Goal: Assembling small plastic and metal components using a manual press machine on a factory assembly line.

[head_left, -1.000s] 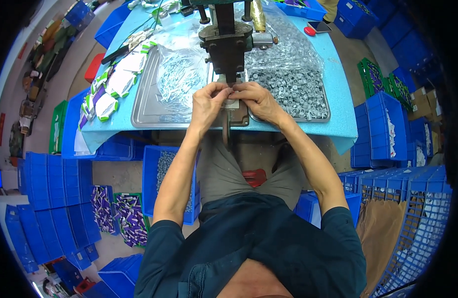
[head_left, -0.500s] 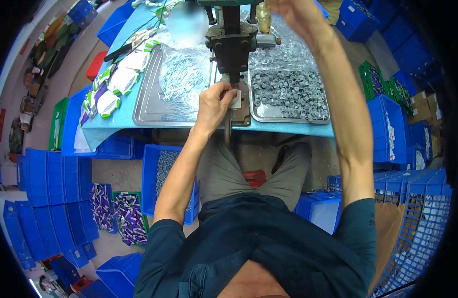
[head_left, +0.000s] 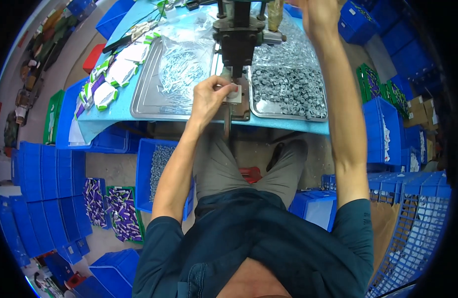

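Observation:
A dark bench press [head_left: 237, 42] stands at the table's middle, its ram above a small pale square plate [head_left: 235, 95]. Beside the plate is my left hand [head_left: 208, 99], closed, thumb and forefinger together at the plate's left side under the ram. Whatever sits between those fingertips is too small to make out. My right hand [head_left: 322, 19] is raised at the upper edge, right of the press, with its fingers partly cut off. Left of the press, a metal tray [head_left: 147, 99] bears a clear bag of thin pale sticks [head_left: 181, 74]. Small grey caps [head_left: 288, 92] fill the tray at right.
White, green and purple packets [head_left: 120, 72] lie at the table's left. A blue bin of small grey parts [head_left: 162, 161] stands below the front edge, left of my legs. Blue crates [head_left: 55, 174] line the left, and a blue lattice basket [head_left: 412, 223] is at lower right.
My right hand has shifted to the right, away from the press. My left fingertips have drawn back slightly, so more of the pale plate shows. The whole view has moved a little.

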Demonstrator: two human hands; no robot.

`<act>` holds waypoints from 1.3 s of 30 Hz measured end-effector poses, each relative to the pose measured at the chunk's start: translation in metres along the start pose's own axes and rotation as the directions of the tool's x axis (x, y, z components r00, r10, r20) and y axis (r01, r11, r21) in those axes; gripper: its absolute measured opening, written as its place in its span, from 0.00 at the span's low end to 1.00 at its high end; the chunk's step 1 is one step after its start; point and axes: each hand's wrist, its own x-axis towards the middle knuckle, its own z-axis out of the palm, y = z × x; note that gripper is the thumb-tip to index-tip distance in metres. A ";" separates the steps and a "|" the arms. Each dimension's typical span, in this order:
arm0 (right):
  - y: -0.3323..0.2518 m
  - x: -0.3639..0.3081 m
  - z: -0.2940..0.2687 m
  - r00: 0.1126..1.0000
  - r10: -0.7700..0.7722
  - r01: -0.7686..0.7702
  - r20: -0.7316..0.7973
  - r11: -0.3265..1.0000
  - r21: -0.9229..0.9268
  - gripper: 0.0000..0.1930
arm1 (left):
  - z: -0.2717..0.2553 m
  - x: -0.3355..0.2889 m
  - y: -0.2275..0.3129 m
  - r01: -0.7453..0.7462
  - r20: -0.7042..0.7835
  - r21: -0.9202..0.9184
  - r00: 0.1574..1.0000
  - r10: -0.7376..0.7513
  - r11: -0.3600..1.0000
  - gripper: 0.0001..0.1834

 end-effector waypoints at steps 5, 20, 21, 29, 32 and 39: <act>0.083 -0.189 -0.079 0.792 0.385 -0.008 0.473 0.783 -0.622 0.14 | -0.089 -0.033 0.000 -0.056 0.185 0.675 0.978 -0.095 0.736 0.11; 0.068 -0.196 -0.042 0.816 0.382 -0.054 0.434 0.798 -0.601 0.07 | -0.056 -0.022 -0.057 -0.090 -0.115 0.456 0.981 0.159 0.886 0.06; 0.070 -0.198 -0.032 0.857 0.306 -0.071 0.415 0.867 -0.492 0.07 | -0.058 -0.020 -0.058 -0.097 -0.145 0.401 0.975 0.168 0.911 0.06; 0.095 -0.219 -0.004 0.867 -0.103 0.350 0.488 0.822 -0.448 0.08 | -0.050 -0.020 -0.064 0.265 -0.033 -0.501 0.945 -0.324 0.824 0.13; 0.098 -0.221 -0.002 0.863 -0.051 0.290 0.503 0.865 -0.410 0.09 | -0.032 -0.017 -0.047 0.251 -0.031 -0.656 0.933 -0.358 0.712 0.12; 0.092 -0.225 -0.014 0.837 -0.004 0.306 0.547 0.832 -0.463 0.18 | 0.001 -0.010 -0.027 0.231 0.021 -0.722 0.950 -0.312 0.652 0.09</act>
